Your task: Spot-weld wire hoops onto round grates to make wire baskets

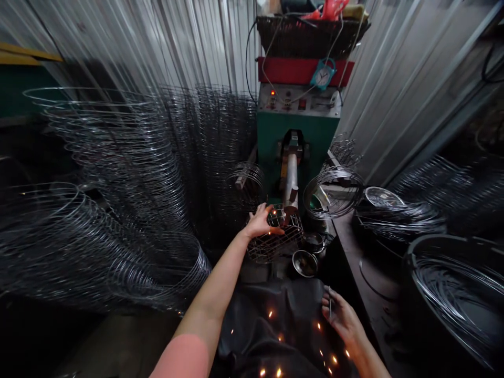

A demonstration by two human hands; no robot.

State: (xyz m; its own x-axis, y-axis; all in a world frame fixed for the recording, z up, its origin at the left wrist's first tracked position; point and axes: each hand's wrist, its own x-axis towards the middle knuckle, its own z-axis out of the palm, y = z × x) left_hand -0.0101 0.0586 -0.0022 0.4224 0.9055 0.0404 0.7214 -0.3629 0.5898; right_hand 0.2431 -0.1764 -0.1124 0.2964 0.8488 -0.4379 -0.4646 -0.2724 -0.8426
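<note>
A round wire mesh basket [264, 249] sits under the metal arm [291, 181] of a green spot welding machine [271, 123]. My left hand [262, 221] grips the basket at its upper left rim, thumb and forefinger apart. Orange sparks glow beside these fingers and fall over the dark apron [271, 310] on my lap. Lower right, my right hand [342, 314] is closed on a short thin metal rod [329, 302], held upright by the fingertips near the apron's edge. Part of the basket's far side is hidden by the arm.
Tall stacks of wire rings [122, 142] crowd the left side. Wire hoops [334, 191] hang right of the machine. Small round metal bowls [304, 263] stand below the basket. A black tub [417, 252] with loose wires is at the right. A blue clock [323, 74] hangs above.
</note>
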